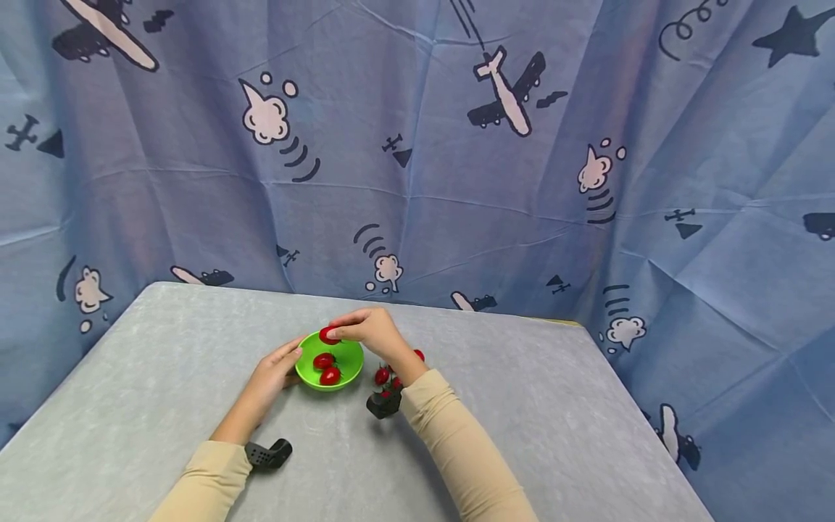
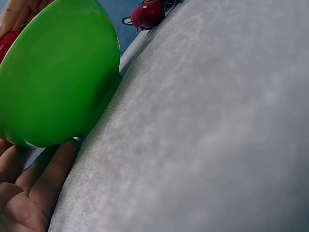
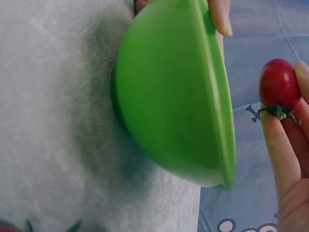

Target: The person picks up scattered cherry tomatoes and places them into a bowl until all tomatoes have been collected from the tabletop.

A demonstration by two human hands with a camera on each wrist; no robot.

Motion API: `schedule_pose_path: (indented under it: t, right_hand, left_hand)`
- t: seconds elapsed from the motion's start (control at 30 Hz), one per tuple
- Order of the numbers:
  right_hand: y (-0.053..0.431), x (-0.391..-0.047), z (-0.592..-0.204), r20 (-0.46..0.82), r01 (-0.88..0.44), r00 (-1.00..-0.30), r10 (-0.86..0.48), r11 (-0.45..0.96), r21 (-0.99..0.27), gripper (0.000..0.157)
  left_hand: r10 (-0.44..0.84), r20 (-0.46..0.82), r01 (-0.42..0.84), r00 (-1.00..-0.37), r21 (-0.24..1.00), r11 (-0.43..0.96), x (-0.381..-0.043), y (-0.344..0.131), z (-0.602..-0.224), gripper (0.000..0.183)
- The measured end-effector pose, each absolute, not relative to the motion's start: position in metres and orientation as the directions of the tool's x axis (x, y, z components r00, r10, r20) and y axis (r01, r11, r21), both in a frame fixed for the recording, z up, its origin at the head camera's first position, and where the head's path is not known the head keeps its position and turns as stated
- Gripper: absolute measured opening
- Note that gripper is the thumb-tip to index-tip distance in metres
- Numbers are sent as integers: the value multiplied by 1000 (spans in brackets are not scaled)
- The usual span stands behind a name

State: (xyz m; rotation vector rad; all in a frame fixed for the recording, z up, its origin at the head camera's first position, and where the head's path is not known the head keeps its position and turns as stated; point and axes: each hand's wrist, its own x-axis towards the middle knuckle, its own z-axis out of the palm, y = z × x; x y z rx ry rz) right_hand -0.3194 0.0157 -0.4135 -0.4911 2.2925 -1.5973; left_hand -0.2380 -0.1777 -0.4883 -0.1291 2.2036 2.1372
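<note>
My right hand (image 1: 372, 330) pinches a red cherry tomato (image 3: 279, 87) with a green calyx between thumb and fingertips. It is above the far rim of a bright green bowl (image 1: 349, 355). Two more cherry tomatoes (image 1: 330, 375) lie inside the bowl. On the bowl's left side, my left hand (image 1: 274, 370) holds it, the thumb over the rim and the fingers against the outer wall. The left wrist view shows those fingers (image 2: 60, 166) low against the bowl, near the tabletop.
Several more cherry tomatoes (image 1: 381, 375) are on the table to the right of the bowl, partly hidden by the right forearm. A pale cloth covers the table (image 1: 561, 420). Behind it hangs a blue curtain (image 1: 417, 145) with airplane prints. Each wrist wears a black device (image 1: 269, 455).
</note>
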Motion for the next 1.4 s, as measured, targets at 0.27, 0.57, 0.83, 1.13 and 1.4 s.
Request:
schedule_pose_path:
  t: [0.27,0.57,0.83,1.13,1.4]
  right_hand:
    - [13,-316,-421,-63,-101,-898,-435,344,-933,22]
    - [9,-310,-423,-48,-143,-896,-442,388,-911,21]
    - [4,-308,-427,-39,-183,-889,-457,430,-884,20]
    - [1,-307,-434,-46,-194,-887,-459,462,-866,20]
    - [-1,-306,-436,-53,-202,-886,-461,487,-850,23]
  left_hand:
    - [-10,-110,-110,-994,993,37,-238,-178,-489,51]
    - [-12,-112,-112,-994,993,48,-238,-178,-487,52]
    - [0,-89,-89,-996,996,28,-236,-178,-487,52]
    - [0,-80,-80,-997,997,10,-236,-178,-487,52]
    - [4,-89,-89,-996,995,34,-236,-178,-487,53]
